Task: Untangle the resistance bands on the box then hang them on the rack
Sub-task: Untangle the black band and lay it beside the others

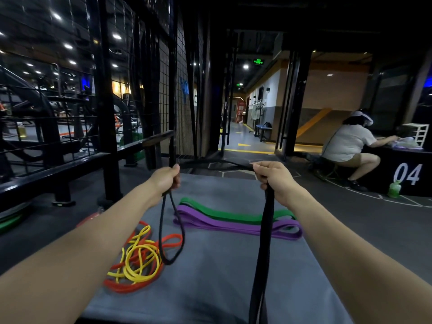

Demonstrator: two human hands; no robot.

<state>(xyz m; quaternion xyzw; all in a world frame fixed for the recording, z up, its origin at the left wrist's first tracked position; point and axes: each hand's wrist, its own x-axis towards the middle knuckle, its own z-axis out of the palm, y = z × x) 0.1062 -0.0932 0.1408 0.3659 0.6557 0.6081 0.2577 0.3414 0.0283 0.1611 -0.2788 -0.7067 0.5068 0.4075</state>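
Mesh fencing [140,73] on black posts filled the left of what I saw, with a black rail [70,169] running along its foot; beyond it lay gym machines under ceiling lights. Ahead, a corridor [240,127] ran off under a green exit sign [258,61]. At far right a seated person [346,143] in a white shirt leaned over a black box marked 04 [408,174], a green bottle [393,188] at its base. Below me was the grey-topped box [222,277]. On it lay the purple band [233,224] and the green band [233,212], flat and side by side toward the far end, and near the left edge a tangle of the orange band [131,286] and the yellow band [138,260]. Both my arms reached forward. My left hand [166,177] was clenched round the black band [263,242], a loop hanging from it to the box top. My right hand [272,175] gripped the same band, which stretched between the fists and dropped down toward me.
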